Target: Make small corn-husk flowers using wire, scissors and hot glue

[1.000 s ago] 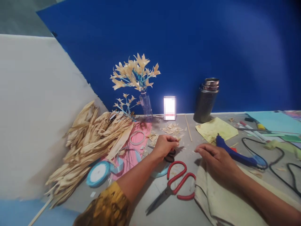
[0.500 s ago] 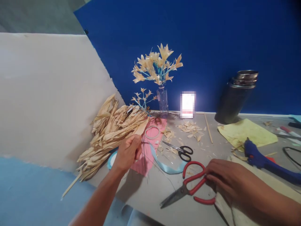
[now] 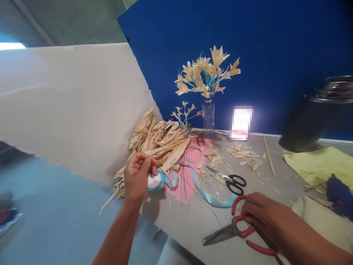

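So the red-handled metal scissors (image 3: 234, 230) are found right at the right hand (image 3: 264, 213), lying near the front of the grey desk (image 3: 176, 221) with the blades pointed left and the handle loops partly covered by the fingers. The upper loop looks to be touched for sure, but whether the handles are properly gripped or just rested on can't be told from this angle. The left hand (image 3: 137, 178) is held out over the desk's left side, mostly closed, fingers curled in and thumb brought up to the forefinger; whether something thin is pinched there can't be made out. The white-centred roll of light blue ribbon (image 3: 156, 184) is seen just right of those fingertips, partly hidden by them, and the big tan bundle of dried husks (image 3: 162, 140) is spread right behind, though actual contact can't be confirmed. Between the two hands, a pink sheet (image 3: 179, 192) is topped with thin dark wires and a pale ring (image 3: 193, 161), and a loose blue ribbon strip (image 3: 212, 200) is stretched toward the red handles. A smaller pair of black-handled scissors (image 3: 228, 178) is left just beyond the right hand, with pale husk scraps (image 3: 244, 151) scattered farther back.
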{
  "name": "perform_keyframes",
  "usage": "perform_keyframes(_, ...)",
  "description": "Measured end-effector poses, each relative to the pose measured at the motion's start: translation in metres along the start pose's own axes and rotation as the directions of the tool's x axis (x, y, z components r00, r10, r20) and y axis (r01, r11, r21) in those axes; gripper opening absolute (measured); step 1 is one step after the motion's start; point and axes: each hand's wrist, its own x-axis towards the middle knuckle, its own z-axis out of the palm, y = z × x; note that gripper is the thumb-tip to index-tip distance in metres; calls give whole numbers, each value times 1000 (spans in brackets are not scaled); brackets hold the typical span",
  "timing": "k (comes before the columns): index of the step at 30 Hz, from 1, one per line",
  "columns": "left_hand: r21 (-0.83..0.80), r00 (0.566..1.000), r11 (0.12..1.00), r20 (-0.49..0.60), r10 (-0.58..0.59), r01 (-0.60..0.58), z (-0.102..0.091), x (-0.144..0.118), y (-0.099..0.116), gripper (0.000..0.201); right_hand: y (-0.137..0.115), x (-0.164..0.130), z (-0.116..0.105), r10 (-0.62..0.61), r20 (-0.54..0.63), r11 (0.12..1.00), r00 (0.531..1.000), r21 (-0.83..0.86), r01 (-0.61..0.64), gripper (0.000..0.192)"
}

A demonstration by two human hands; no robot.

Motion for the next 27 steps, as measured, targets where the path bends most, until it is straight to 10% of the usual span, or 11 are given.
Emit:
perform_keyframes(7, -72, 996, 995, 59, -67, 71, -7, -11, -1, 42, -4, 1, -10, -37, 37, 999, 999, -13, 38, 21)
perform_keyframes(14, 142, 943, 990, 329, -57, 10, 53, 8, -22, 46, -8, -4, -13, 1, -6, 1000, 1000, -21, -1, 15)
perform_keyframes(17, 439, 848, 843, 529, 36, -310, 82, 27, -34, 23, -14, -1, -22, 22, -16, 1000, 1000, 14, -22, 17)
perform_keyframes(20, 620, 705, 502, 709, -30, -603, 101, 40, -53, 18, -19, 3, -31, 12, -40, 999, 999, 40, -10, 20)
perform_keyframes(27, 669, 683, 396, 719, -128, -630, 108, 43, -78, 13, -16, 1, -24, -66, -13, 997, 998, -52, 65, 19)
